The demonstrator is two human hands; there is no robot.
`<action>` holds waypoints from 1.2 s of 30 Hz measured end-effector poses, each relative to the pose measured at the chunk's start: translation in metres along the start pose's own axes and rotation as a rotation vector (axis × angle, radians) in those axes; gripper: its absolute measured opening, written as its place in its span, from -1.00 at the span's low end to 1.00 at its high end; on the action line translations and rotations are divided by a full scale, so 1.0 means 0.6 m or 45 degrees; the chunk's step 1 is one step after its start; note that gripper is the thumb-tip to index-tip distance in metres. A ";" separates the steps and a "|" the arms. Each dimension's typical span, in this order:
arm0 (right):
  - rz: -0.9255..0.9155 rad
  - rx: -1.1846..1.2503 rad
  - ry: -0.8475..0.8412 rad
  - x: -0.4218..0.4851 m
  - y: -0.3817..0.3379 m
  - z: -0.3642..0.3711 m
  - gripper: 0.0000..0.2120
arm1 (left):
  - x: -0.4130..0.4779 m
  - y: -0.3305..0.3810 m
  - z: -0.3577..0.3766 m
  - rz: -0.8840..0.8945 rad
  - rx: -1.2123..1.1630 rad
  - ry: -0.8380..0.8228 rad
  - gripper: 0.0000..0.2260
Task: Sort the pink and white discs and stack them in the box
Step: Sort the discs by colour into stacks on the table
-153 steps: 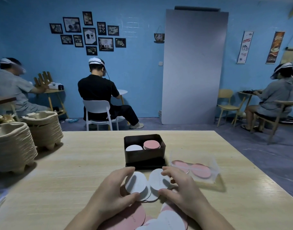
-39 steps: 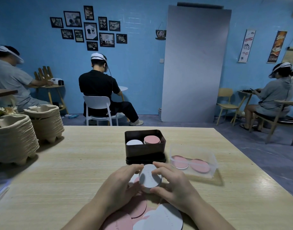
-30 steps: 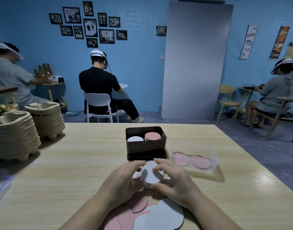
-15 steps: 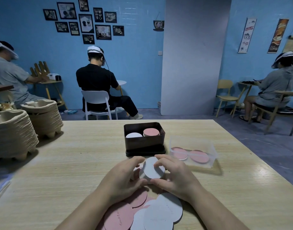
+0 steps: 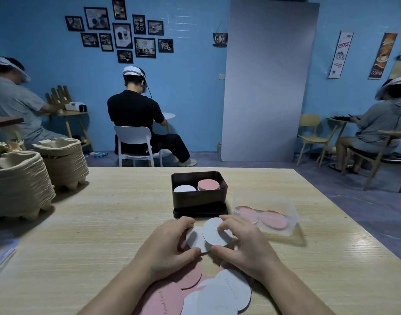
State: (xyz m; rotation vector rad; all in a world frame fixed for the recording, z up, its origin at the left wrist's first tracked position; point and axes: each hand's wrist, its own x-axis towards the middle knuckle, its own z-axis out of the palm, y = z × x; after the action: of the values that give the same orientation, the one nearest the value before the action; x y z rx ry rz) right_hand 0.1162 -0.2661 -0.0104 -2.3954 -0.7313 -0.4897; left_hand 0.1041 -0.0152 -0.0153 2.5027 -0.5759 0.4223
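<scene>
Hands, left hand (image 5: 166, 248) and right hand (image 5: 245, 246), pinched overlapping white discs (image 5: 214, 231) between curled fingers just near of the dark box (image 5: 198, 200).

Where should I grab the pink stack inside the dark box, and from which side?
Likely pinch the pink stack by its round edge, coming straight down from above: the box walls and the white stack beside it block the sides, and only its top rises near the rim.
</scene>
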 end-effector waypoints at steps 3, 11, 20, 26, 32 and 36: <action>0.018 -0.006 0.000 0.000 0.000 0.000 -0.66 | 0.000 -0.005 0.001 -0.037 -0.002 0.028 -0.55; 0.017 -0.038 -0.028 0.001 0.001 0.003 -0.64 | 0.011 -0.004 0.004 -0.017 0.098 -0.072 -0.38; 0.037 -0.004 -0.036 -0.003 -0.003 -0.003 -0.66 | 0.001 -0.006 -0.002 -0.054 -0.054 0.057 -0.45; 0.050 0.008 -0.040 0.001 -0.001 0.000 -0.64 | -0.002 -0.005 -0.007 -0.030 -0.099 0.265 -0.47; -0.066 -0.056 -0.113 0.003 -0.003 0.006 -0.46 | 0.001 0.006 0.003 0.278 0.037 0.143 -0.55; -0.218 -0.108 -0.137 0.005 -0.010 0.008 -0.61 | 0.006 0.006 0.003 0.378 0.041 0.118 -0.60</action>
State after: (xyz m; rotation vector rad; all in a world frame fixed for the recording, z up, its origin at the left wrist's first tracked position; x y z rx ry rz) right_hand 0.1159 -0.2578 -0.0099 -2.4647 -0.9876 -0.4725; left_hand 0.1058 -0.0205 -0.0139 2.4182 -0.9134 0.6590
